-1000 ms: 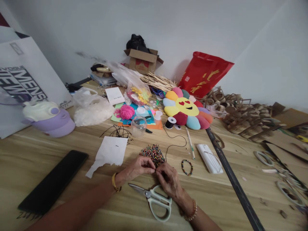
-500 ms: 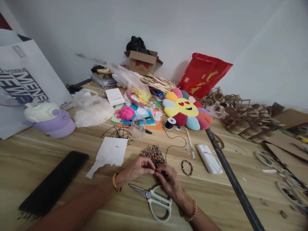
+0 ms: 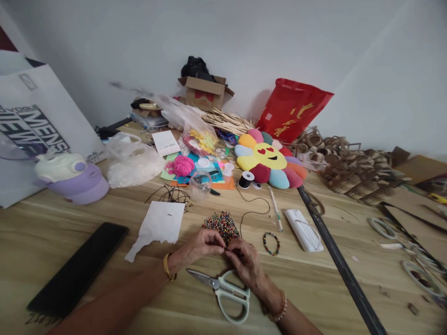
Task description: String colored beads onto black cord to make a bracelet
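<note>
Just in front of a pile of small multicoloured beads (image 3: 222, 223), my left hand (image 3: 206, 243) and my right hand (image 3: 246, 260) meet fingertip to fingertip. Both are closed in a pinch. A tiny dark spot shows between the tips, too small to make out. Black cord (image 3: 256, 199) runs from a spool (image 3: 246, 179) down to the fingers of my right hand, which pinch it. Scissors (image 3: 223, 288) with pale green handles lie partly spread below my hands. A finished-looking beaded bracelet (image 3: 271, 244) rests to the right of my right hand.
Torn white paper (image 3: 162, 221) and a black flat case (image 3: 78, 267) lie on the left. A clear jar (image 3: 200, 186), pink yarn (image 3: 183, 166) and a flower cushion (image 3: 268, 158) stand behind the beads. To the right are a white bundled item (image 3: 303, 230) and a dark strip (image 3: 342, 265).
My hands keep the same pinch at almost the same spot. The camera view has shifted very slightly; nothing on the table has visibly moved.
</note>
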Demonstrator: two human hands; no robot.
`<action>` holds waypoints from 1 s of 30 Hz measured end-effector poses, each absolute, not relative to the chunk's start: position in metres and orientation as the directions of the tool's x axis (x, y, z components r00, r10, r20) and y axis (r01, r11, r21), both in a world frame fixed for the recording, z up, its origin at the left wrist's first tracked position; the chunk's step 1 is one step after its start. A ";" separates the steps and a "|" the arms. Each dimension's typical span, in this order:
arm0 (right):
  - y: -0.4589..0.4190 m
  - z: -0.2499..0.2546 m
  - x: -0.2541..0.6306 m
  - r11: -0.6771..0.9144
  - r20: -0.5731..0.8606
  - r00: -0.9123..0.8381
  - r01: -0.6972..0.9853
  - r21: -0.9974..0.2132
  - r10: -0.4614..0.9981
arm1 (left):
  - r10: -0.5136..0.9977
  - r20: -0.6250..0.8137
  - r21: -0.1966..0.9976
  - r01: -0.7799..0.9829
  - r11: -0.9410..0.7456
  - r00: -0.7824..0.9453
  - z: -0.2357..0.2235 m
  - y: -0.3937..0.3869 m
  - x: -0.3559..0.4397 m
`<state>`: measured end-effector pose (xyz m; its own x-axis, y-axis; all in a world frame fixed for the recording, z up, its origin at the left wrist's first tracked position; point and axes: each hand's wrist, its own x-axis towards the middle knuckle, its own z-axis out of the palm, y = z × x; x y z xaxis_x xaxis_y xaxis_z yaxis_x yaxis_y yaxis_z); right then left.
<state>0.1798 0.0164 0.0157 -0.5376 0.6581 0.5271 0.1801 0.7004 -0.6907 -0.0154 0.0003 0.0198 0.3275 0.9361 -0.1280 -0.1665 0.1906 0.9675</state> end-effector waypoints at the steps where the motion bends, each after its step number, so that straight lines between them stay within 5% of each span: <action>1: 0.016 0.015 0.180 0.697 0.524 -0.539 0.179 -0.694 0.660 | 0.934 -0.131 0.967 -0.167 0.195 0.334 0.020 0.000 -0.016; 30: 0.019 0.016 0.181 0.727 0.552 -0.589 0.092 -0.681 0.591 | 0.935 -0.165 0.964 -0.148 0.220 0.313 0.015 0.004 -0.015</action>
<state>0.1809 0.0188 0.0160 -0.5888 0.5908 0.5516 0.0917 0.7268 -0.6807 -0.0147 0.0039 0.0145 0.3134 0.9352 -0.1651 -0.1477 0.2197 0.9643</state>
